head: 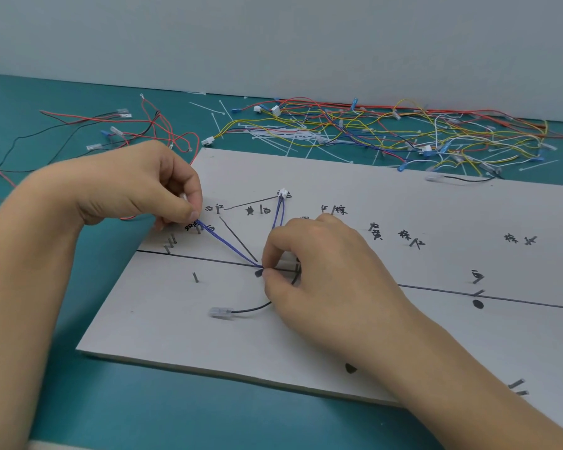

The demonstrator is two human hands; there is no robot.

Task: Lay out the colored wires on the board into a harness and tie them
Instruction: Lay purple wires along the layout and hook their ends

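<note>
Pinching one end of the blue wire (228, 248) with the left hand (137, 190), pinching its bend against the board (403, 336) with the right hand (322, 274).

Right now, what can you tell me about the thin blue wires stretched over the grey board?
The thin blue wires are a plastic-coated pair lying side by side on the flat grey board. They leave a small white plastic connector, drop to the right hand, which pinches them at a sharp bend by a drawn black line, then run taut up-left to the left hand, which pinches their far end. Together they form a V.
</note>
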